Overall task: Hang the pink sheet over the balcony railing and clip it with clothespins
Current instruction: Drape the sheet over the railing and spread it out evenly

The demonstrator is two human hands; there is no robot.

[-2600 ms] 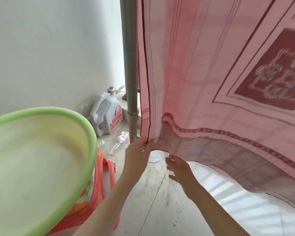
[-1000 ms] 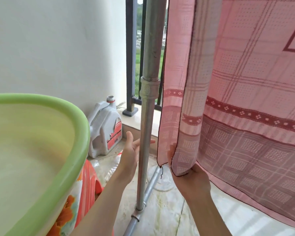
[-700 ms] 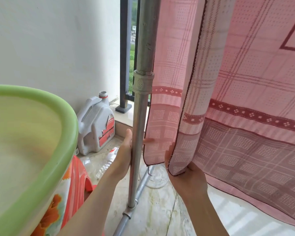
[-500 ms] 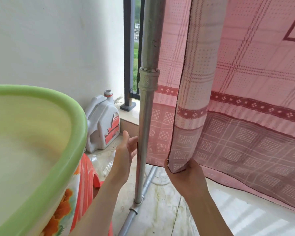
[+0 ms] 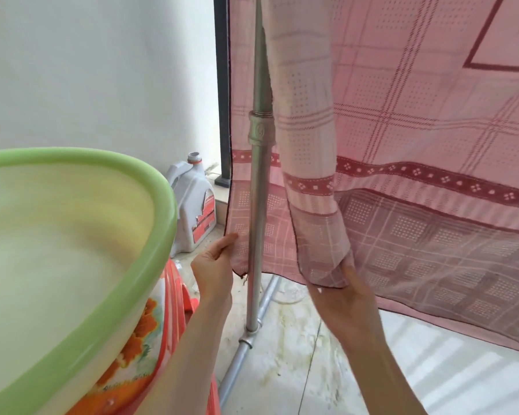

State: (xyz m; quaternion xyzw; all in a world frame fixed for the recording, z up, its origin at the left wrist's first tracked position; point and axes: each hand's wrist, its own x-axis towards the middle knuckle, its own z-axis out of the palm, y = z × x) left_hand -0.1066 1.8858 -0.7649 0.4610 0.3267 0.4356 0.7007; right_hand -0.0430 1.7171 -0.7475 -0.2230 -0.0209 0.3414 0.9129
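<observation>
Both hands (image 5: 213, 266) (image 5: 342, 298) pinching pink sheet (image 5: 402, 145) — lower corners

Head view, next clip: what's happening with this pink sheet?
A person is spreading out a hung pink sheet on a balcony. The left hand pinches the far layer's lower corner, just left of an upright metal pole. The right hand grips the near layer's bottom corner to the right of the pole, so the pole stands between the two layers. A green basin sits at the left, with a grey jug on the floor by the wall. No clothespins show.
</observation>
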